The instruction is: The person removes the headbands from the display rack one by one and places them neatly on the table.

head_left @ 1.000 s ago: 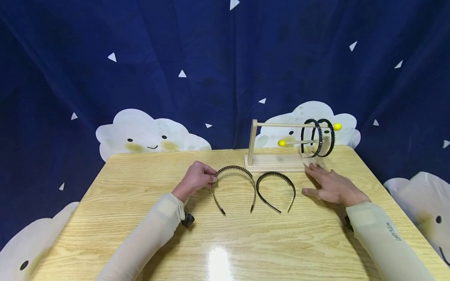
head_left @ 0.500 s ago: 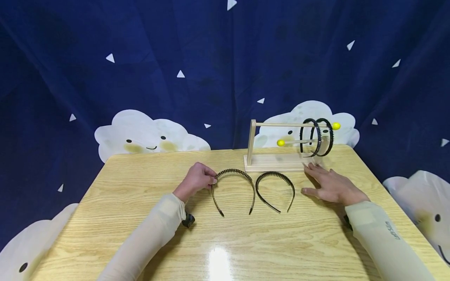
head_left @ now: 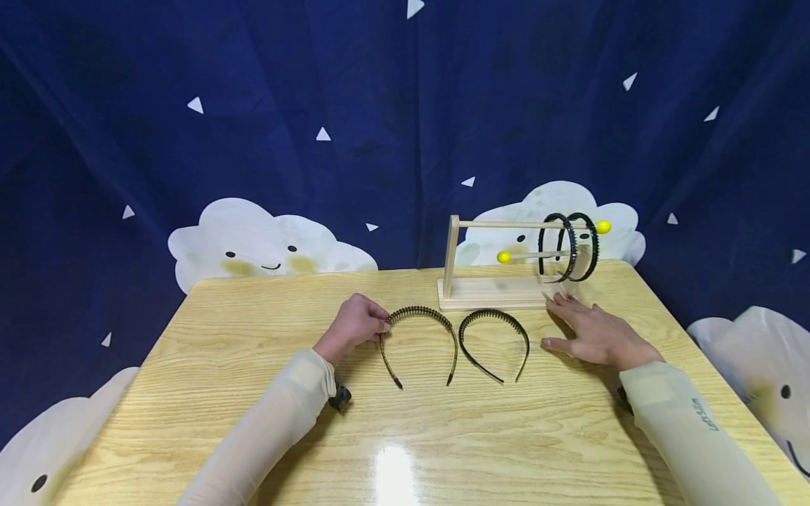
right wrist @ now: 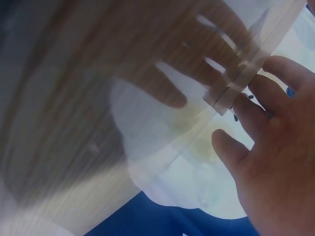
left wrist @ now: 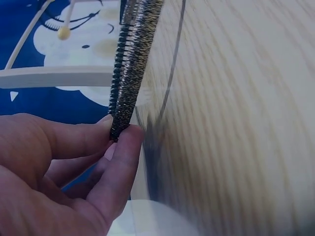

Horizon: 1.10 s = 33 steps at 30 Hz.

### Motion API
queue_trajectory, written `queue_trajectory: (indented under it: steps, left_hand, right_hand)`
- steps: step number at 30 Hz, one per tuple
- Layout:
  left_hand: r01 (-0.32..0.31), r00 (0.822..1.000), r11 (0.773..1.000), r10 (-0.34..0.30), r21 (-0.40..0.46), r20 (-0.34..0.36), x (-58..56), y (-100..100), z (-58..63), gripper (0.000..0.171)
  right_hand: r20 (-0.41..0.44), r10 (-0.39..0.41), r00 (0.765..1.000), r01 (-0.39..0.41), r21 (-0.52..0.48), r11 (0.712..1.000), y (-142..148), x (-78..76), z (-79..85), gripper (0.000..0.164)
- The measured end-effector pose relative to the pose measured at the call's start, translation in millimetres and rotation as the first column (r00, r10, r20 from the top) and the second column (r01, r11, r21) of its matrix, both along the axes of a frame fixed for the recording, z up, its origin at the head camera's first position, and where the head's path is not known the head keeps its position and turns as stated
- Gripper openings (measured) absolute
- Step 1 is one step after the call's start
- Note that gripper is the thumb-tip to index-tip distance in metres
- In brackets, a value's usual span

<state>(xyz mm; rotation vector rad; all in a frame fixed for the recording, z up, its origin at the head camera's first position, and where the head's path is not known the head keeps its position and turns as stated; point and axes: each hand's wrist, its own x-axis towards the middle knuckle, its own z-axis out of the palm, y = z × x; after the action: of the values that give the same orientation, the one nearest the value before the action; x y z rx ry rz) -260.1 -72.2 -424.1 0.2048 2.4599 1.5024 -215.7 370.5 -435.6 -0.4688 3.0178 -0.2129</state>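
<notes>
My left hand (head_left: 356,322) pinches a dark, toothed headband (head_left: 418,311) on its left side, between thumb and fingers. In the left wrist view this headband (left wrist: 135,59) shows a glittery brown band with a row of teeth. Just right of it lies a black toothed headband (head_left: 492,314), its ends toward me. With fingers spread, my right hand (head_left: 598,334) holds nothing, its fingertips at the front right of a wooden stand's base (head_left: 493,292). In the right wrist view the fingertips of the right hand (right wrist: 275,128) are right at the base's edge.
The stand has an upright (head_left: 452,256) at its left and two rods with yellow ball ends (head_left: 503,257). Two black headbands (head_left: 574,246) hang toward the right. A dark blue curtain (head_left: 304,84) with clouds backs the wooden table (head_left: 253,309).
The top of the left headband has dipped slightly, with my left hand still pinching it. My right hand has stayed by the stand's base.
</notes>
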Motion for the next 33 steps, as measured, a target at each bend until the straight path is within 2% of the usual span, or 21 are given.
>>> queue_trajectory:
  steps: [17,33]
  left_hand:
    - [0.011,0.999,0.998,-0.013,-0.064,-0.029,-0.3,-2.2,-4.4,0.023]
    - [0.002,0.998,0.996,-0.007,-0.088,-0.056,-0.2,-0.9,-5.0,0.02]
  right_hand:
    - [0.004,0.0,1.0,0.0,-0.005,1.0,-1.0,-0.7,-0.1,0.095]
    - [0.006,-0.001,1.0,0.001,-0.006,1.0,-0.9,1.3,0.8,0.095]
